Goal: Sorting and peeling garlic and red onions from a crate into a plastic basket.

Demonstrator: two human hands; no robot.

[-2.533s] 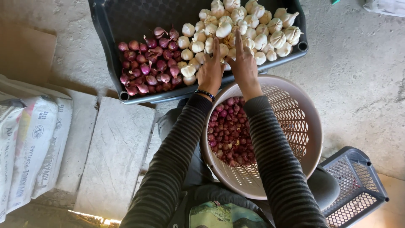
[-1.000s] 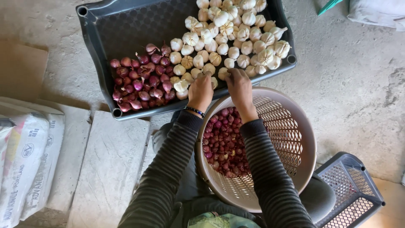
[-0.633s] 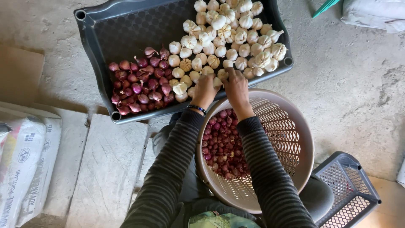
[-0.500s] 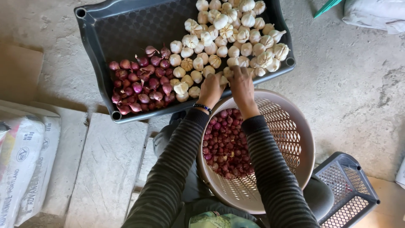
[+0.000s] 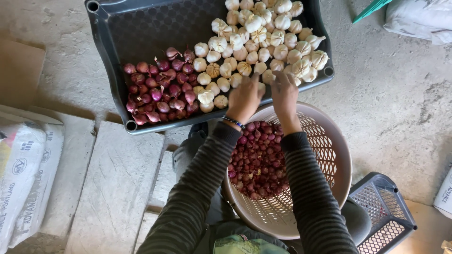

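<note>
Sorting well along, by the look of it: dark grey tray (image 5: 108, 51) on the concrete floor (image 5: 391, 94) holds a red shallot pile (image 5: 157, 89) at its near left and a bigger spread of white garlic bulbs (image 5: 256, 40) across the right. Plenty left: beige perforated basket (image 5: 329, 155) below carries a deep heap of shallots (image 5: 256, 162). Both forearms in striped sleeves reaching forward over the basket rim. Left hand (image 5: 245, 99) and right hand (image 5: 284, 91) palm-down at the tray's near edge among the garlic (grip state hidden beneath the knuckles, cannot tell).
</note>
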